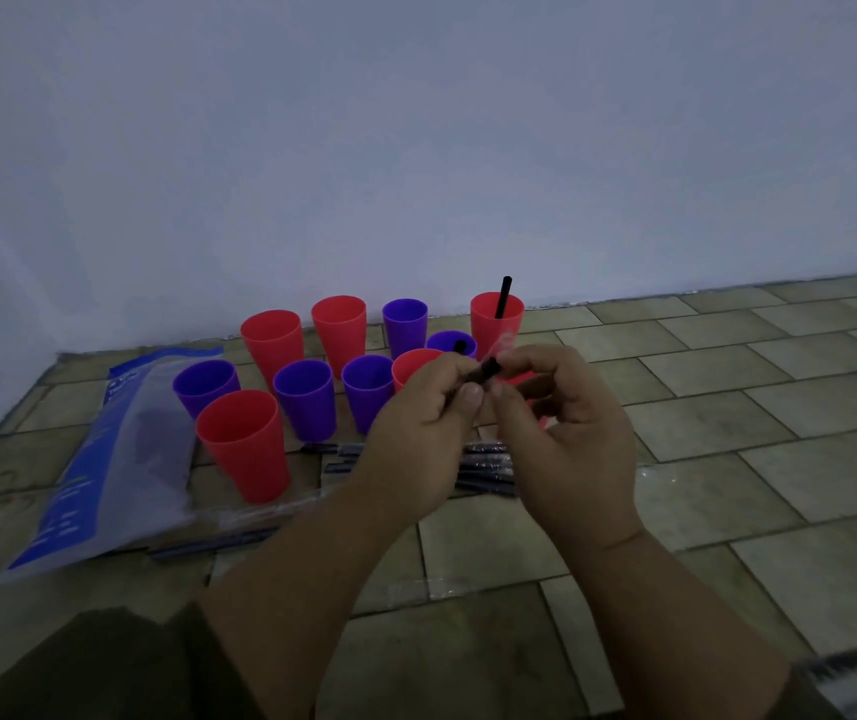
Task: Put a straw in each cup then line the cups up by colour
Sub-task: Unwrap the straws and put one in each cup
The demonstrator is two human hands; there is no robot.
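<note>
The left hand and right hand meet above the tiled floor. Their fingers are curled, and both pinch a thin black plastic straw, which is tilted. Behind them, near the white wall, a red plastic cup holds an upright straw. A purple plastic cup also shows a straw end. The hands partly hide a loose cluster of red and purple cups. Wrapped straws lie beneath the hands, with a blue-and-clear plastic bag at left.
</note>
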